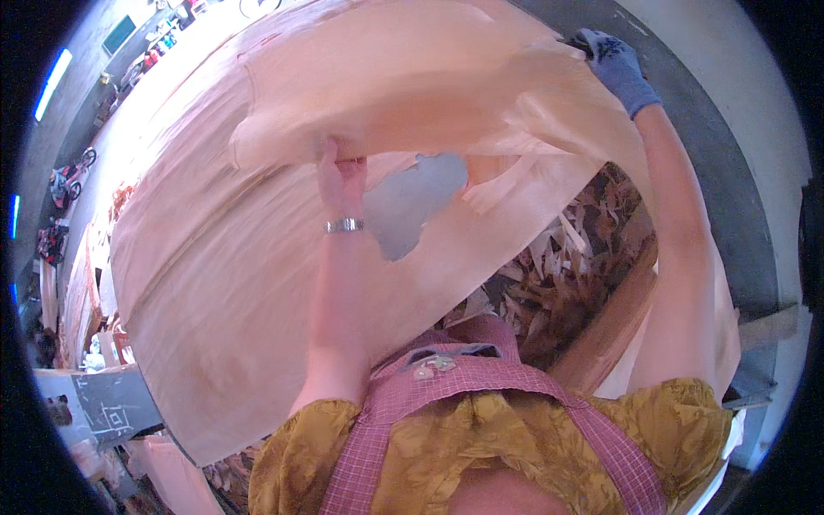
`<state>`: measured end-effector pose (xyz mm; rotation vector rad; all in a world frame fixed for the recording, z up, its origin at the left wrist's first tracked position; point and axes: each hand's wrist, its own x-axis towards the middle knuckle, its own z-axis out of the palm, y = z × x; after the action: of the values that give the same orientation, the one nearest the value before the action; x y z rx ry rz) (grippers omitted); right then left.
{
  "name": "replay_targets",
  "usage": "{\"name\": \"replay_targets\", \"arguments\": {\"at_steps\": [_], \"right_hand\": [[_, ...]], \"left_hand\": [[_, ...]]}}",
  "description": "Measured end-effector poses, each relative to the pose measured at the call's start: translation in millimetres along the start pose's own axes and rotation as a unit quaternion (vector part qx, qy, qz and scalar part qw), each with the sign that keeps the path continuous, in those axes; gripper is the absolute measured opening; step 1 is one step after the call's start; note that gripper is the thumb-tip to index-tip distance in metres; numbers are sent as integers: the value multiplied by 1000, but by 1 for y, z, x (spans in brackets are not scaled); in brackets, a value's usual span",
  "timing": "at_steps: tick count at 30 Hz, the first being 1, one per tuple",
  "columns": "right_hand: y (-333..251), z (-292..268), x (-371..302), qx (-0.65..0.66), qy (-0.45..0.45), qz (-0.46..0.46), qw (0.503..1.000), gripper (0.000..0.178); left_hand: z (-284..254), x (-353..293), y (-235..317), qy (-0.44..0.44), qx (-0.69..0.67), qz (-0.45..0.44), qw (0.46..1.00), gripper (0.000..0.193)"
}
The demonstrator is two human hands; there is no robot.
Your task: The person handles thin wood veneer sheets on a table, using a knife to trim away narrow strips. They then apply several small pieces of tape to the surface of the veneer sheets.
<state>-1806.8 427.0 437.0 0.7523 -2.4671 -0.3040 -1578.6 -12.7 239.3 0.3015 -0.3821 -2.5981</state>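
Note:
A thin, pale tan wood veneer sheet (378,77) is lifted and curled in front of me. My bare left hand (343,176), with a metal band at its wrist, is closed on the sheet's near edge, the thumb on top. Far out to the right, my right hand (616,70) wears a blue-grey glove with dark fingertips and pinches the sheet's right end. More veneer (232,318) lies below in a broad layer. Between my arms an irregular grey patch (412,206) shows in that layer; whether it is a hole, I cannot tell.
Torn veneer scraps (558,283) lie on the floor beside a wooden beam (609,322) at my right. A grey metal part (112,403) stands at the lower left. A wall (747,94) rises on the right; bicycles (73,180) stand at the far left.

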Motion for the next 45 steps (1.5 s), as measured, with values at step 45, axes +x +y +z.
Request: {"name": "replay_targets", "arguments": {"at_steps": [45], "right_hand": [[55, 384, -20, 272, -247, -1, 930, 30]], "left_hand": [[-37, 217, -207, -113, 941, 154, 280, 6]]}}
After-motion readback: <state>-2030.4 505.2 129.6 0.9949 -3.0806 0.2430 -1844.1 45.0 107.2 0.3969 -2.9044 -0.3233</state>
